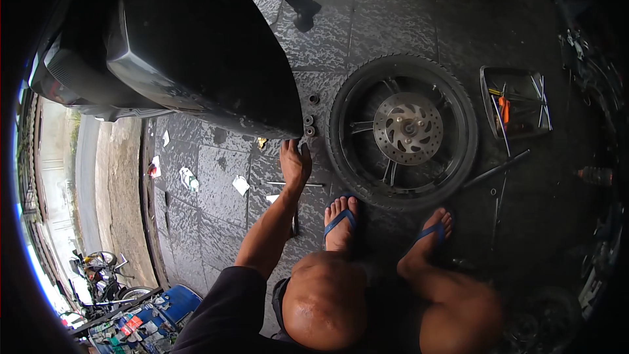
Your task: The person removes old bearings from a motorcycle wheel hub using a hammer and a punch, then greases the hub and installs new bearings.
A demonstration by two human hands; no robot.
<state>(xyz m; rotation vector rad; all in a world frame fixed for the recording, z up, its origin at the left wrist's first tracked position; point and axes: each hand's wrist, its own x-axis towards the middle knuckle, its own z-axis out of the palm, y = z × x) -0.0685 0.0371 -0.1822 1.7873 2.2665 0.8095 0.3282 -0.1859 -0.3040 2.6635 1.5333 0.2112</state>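
Observation:
My left hand (295, 165) reaches forward over the tiled floor, just below the tip of a black motorcycle body panel (216, 46). Its fingers are stretched out with the thumb apart, and I see nothing held in them; the fingertips are close against the panel's edge, and whether they touch it I cannot tell. Just right of the fingertips lie small round metal parts (309, 130), like bushings or bearings, with a similar one (314, 99) farther off. A motorcycle wheel (339, 151) with a tyre and a brake disc (396, 146) lies flat to the right. My right hand is out of view.
A tray (485, 95) of screwdrivers and other tools sits beyond the wheel at the right, with a metal bar (498, 169) nearby. A thin rod (304, 185) lies beside my left wrist. My sandalled feet (341, 219) are near the wheel. Scraps (240, 185) litter the left floor.

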